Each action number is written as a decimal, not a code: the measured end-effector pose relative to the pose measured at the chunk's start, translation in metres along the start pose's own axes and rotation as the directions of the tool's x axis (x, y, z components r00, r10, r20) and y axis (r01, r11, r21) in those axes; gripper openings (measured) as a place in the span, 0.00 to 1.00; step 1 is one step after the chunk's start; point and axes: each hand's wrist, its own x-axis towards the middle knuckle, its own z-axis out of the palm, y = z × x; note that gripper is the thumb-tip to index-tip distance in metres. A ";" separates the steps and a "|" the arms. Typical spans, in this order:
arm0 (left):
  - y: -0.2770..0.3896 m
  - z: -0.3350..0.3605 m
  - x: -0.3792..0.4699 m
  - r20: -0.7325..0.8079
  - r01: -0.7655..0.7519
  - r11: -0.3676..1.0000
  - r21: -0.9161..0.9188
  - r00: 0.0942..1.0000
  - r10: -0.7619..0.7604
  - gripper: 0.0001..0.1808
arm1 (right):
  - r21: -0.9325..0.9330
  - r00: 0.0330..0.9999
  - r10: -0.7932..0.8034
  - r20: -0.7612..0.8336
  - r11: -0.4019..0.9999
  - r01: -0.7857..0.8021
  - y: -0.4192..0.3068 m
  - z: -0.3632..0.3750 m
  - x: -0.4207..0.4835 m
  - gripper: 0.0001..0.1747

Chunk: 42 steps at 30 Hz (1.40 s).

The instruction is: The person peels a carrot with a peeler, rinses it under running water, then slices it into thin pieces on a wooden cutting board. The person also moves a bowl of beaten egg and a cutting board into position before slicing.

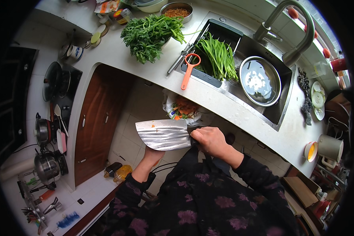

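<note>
In front of my body, my right hand grips the dark handle of a cleaver, its broad steel blade pointing left. A small orange scrap clings to the blade. Most of my left hand is hidden behind the blade; only its lower part and the wrist show. A bit of something orange peeks out beside that wrist, too little to tell what it is. Below the counter edge, past the blade, a bin lined with a white bag contains orange peelings and green scraps.
An orange-handled peeler lies across the sink rack's edge. Garlic chives fill the rack; a steel basin of water sits in the sink. Leafy greens rest on the counter. Wooden cabinet doors stand left.
</note>
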 end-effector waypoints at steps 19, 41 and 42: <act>0.034 -0.025 0.049 0.177 0.332 0.403 -0.853 0.910 -0.374 0.22 | 0.397 0.793 0.597 0.123 0.703 -0.591 0.057 -0.004 -0.023 0.13; 0.018 0.028 0.161 0.181 0.142 -0.139 -0.980 0.929 -0.323 0.20 | -0.406 0.974 0.222 0.036 0.894 -0.189 0.037 -0.040 -0.057 0.08; 0.015 0.024 0.165 0.152 0.126 -0.104 -0.987 0.941 -0.303 0.20 | -0.385 0.963 0.270 0.020 0.890 -0.242 0.039 -0.050 -0.068 0.10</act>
